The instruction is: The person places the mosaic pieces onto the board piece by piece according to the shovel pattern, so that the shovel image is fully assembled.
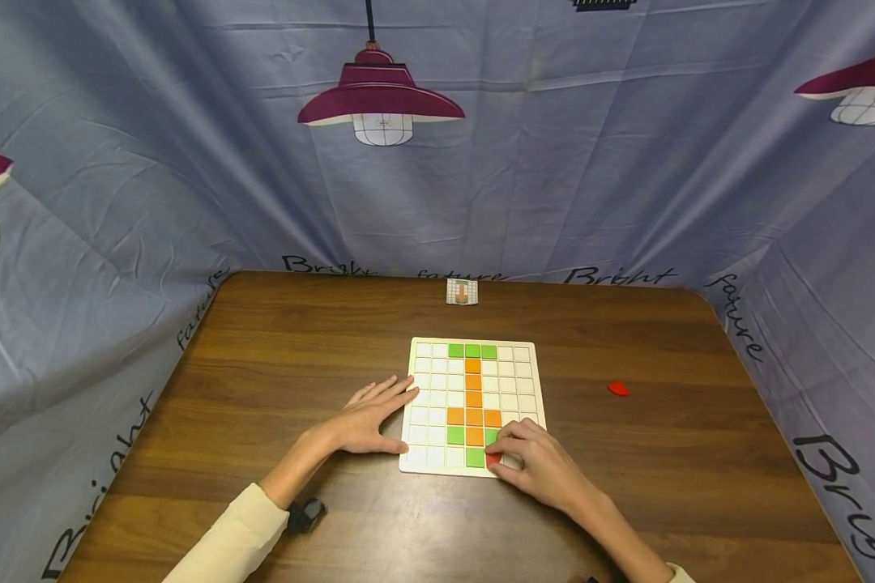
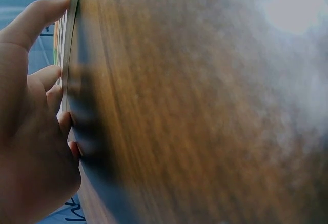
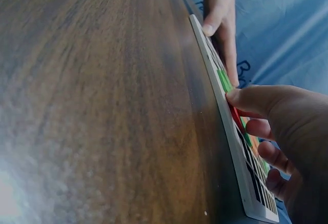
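At the board's [image 1: 474, 405] six o'clock edge, your right hand [image 1: 539, 465] pinches a red tile [image 1: 492, 459]. Your left hand [image 1: 368, 417], fingers flat, steadies the nine o'clock side. Lift that hand and the board may slide on the desk [image 1: 262, 364], misplacing the tile.

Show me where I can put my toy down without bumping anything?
Bare wood lies left of the left hand, and between the board and the red piece. The board's near edge is crowded by the right hand.
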`<state>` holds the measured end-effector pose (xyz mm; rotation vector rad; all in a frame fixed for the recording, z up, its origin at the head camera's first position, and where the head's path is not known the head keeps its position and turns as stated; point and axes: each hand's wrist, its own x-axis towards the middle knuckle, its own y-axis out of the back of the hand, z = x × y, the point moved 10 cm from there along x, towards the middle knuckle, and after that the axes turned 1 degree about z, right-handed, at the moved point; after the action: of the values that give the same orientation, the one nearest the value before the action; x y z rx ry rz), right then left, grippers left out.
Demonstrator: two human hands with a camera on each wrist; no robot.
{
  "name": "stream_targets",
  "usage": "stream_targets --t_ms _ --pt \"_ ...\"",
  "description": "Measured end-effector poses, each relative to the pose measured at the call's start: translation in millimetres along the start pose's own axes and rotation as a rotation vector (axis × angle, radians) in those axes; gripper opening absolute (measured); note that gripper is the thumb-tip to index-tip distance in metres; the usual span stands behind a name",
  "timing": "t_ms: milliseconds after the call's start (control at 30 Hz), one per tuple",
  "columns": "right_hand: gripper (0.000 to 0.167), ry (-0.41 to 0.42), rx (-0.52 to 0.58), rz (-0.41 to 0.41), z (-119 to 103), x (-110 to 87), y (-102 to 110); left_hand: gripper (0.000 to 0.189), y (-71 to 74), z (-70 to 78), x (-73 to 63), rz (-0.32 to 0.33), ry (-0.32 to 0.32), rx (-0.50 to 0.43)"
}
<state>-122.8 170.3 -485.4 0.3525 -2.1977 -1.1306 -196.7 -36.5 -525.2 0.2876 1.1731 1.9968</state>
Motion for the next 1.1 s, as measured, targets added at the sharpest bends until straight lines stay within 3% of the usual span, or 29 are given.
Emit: stream_targets --t_ms 533,933,1100 --pt "0.009 -0.007 0.017 -0.019 -0.1 1.0 -3.6 0.091 0.1 0.2 0.4 -0.008 0.003 0.002" --pt "0.014 -0.014 0.048 0.012 1.5 -0.9 -1.8 0.091 0.1 -0.1 -0.3 -0.005 0.003 -0.004" --pt "0.021 -0.076 0.084 0.033 10.6 -3.8 5.1 0.091 -1.6 -1.0 1.0 -0.008 0.003 0.005"
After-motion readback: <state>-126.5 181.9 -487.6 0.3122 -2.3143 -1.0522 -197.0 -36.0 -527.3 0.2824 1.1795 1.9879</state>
